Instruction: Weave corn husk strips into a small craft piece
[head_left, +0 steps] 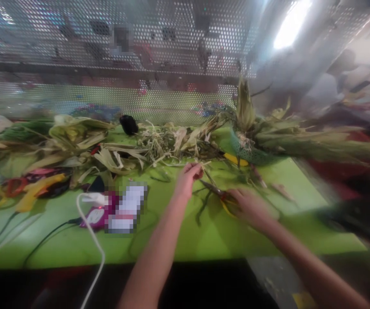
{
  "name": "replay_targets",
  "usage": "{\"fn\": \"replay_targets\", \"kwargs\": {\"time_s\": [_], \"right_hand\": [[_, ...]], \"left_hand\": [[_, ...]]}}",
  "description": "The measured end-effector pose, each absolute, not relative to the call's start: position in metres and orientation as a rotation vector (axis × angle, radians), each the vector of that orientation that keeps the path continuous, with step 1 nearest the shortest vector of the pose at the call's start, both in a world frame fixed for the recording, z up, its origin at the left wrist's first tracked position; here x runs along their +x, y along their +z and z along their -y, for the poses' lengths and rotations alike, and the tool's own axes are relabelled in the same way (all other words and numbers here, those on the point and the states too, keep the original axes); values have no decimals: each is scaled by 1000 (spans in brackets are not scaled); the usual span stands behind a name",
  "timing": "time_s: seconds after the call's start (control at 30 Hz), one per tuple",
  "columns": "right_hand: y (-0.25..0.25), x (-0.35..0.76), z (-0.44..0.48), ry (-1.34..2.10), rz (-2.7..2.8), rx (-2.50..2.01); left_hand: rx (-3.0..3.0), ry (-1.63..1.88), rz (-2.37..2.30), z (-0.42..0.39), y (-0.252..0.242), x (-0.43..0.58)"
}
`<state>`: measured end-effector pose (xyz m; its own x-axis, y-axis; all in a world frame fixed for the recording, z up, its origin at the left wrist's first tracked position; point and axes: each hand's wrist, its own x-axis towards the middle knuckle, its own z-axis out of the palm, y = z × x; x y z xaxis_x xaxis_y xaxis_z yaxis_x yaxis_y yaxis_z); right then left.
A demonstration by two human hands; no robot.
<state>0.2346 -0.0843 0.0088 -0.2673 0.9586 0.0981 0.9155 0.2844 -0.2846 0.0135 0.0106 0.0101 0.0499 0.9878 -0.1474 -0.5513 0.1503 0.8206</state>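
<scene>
In the head view my left hand (189, 176) is closed in a pinch on a thin pale strip, perhaps of dried husk, just above the green table (185, 240). My right hand (247, 206) is wrapped around the yellow and red handles of a pair of scissors (212, 187). Their metal blades point left, toward the fingers of my left hand. Motion blur hides whether the blades touch the strip. Behind my hands lies a heap of dried corn husks (114, 156) and loose dry fibres (159, 141).
A yellow glue gun (40, 191) and orange-handled scissors (16, 186) lie at the left. Nearer stand a purple power strip (96, 216) with a white cable (96, 240) and a blurred-out phone (128, 208). A green basket (236, 139) of husks is at right, before a perforated metal screen (178, 47).
</scene>
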Motion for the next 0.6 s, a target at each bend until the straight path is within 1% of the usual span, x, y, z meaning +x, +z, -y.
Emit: {"fn": "replay_targets", "kwargs": {"time_s": [0.17,0.3,0.43,0.53,0.6], "right_hand": [[2,255,87,384,2147,-1791],[8,276,92,754,1900,-1681],[15,271,94,1098,1516,-1584],[15,251,91,1258,1317,-1475],[16,237,88,1290,1304,-1403]], "left_hand": [[610,1337,-749,-13,14,3],[564,1326,-692,-13,17,0],[539,1260,-632,-10,17,2],[544,1216,-597,-9,14,6],[561,1189,-600,-8,14,9]]}}
